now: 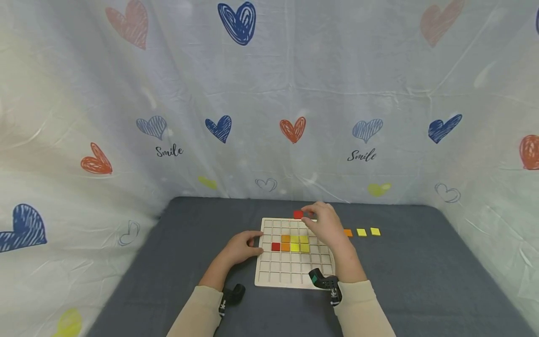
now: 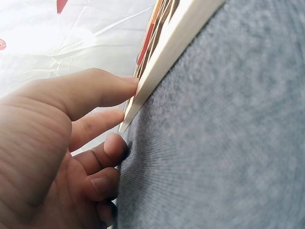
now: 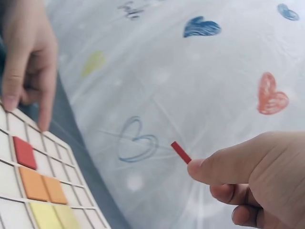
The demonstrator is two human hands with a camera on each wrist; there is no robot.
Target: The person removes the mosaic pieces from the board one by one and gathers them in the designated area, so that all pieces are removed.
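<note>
Between thumb and fingertip, my right hand (image 1: 326, 224) pinches a red square tile (image 1: 298, 214) above the far edge of the wooden grid board (image 1: 269, 278). The right wrist view shows this tile (image 3: 181, 152) edge-on, raised clear of the board. My left hand (image 1: 239, 247) touches the board's left edge with thumb and index finger, the other fingers loosely bent below in the left wrist view. Set in the grid are one red tile (image 1: 275, 246), two orange tiles (image 1: 285, 247) and several yellow tiles (image 1: 294, 247), forming a compact group.
Right of the board, on the dark grey cloth (image 1: 421, 271), lie an orange tile (image 1: 347, 232) and two yellow tiles (image 1: 361, 232) in a row. A pale curtain (image 1: 320, 159) printed with hearts hangs behind the table and along both sides.
</note>
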